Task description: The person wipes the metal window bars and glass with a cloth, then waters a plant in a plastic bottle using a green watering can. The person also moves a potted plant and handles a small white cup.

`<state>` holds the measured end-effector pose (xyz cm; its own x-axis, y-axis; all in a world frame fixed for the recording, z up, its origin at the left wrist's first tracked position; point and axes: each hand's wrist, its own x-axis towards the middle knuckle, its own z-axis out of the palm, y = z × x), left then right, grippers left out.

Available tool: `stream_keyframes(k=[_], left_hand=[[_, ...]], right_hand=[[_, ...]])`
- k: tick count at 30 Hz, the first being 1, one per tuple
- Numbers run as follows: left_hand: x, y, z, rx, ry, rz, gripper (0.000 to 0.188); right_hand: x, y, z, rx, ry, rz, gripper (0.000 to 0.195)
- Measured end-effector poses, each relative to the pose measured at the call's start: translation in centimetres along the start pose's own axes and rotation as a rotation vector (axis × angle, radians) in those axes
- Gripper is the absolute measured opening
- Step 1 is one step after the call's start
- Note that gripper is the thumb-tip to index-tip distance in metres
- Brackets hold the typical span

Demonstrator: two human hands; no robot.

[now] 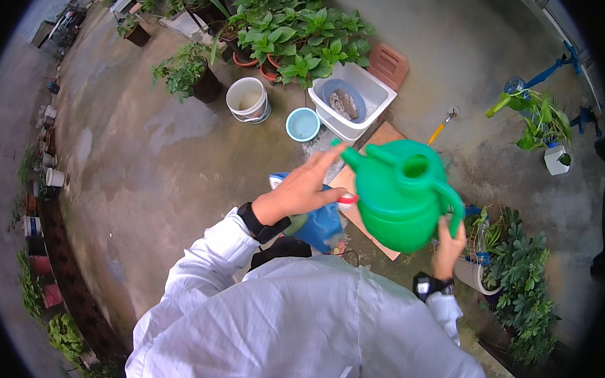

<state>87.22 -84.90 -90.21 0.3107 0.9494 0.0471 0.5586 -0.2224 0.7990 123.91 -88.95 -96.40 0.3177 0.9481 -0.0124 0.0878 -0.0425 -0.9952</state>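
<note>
My right hand (449, 246) grips the looped handle of a green plastic watering can (403, 200). The can is held up in front of me, its round filling hole facing up and its spout pointing away to the left. My left hand (305, 186) is beside the spout, thumb apart from the fingers. Its fingertips are close to the spout tip, and I cannot tell whether they touch it. Just past the left thumb shows a small red and white object (347, 199), partly blocked from sight. Below the left hand is a blue item (321, 229), also partly covered.
Ahead stand a white bucket (248, 98), a light-blue basin (303, 125) and a white tub (380, 108) holding a blue bowl (357, 96). Leafy potted plants (304, 30) stand behind. A wooden board (377, 240) lies under the can. At right grows another potted plant (525, 286).
</note>
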Motion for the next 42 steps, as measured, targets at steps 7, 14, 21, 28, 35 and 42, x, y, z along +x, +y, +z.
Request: stream_keyframes(k=[7, 14, 21, 28, 35, 42], left_hand=[[-6.3, -10.0, -6.0, -0.064, -0.079, -0.086, 0.086], [-10.8, -19.9, -15.7, -0.149, -0.023, -0.388, 0.031], [-12.4, -32.3, -20.5, -0.03, -0.011, -0.451, 0.034], [-6.9, -46.5, -27.0, 0.159, 0.089, -0.717, 0.043], [4.3, -58.5, -32.7, 0.427, -0.062, -0.736, 0.042], [15.3, -69.3, -32.8, 0.712, -0.262, -0.781, 0.039]], right_hand=[[0.4, 4.2, 13.5, 0.005, -0.388, -0.012, 0.016], [0.3, 9.9, 32.9, 0.041, -0.437, 0.04, 0.016], [-2.6, 13.1, 47.9, -0.076, -0.425, 0.061, 0.06], [-2.4, 13.6, 50.8, 0.043, -0.632, 0.524, 0.029], [1.6, 20.0, 55.3, 0.07, -0.459, 0.722, 0.02], [3.3, 20.8, 57.1, -0.135, -0.393, 0.817, 0.021]])
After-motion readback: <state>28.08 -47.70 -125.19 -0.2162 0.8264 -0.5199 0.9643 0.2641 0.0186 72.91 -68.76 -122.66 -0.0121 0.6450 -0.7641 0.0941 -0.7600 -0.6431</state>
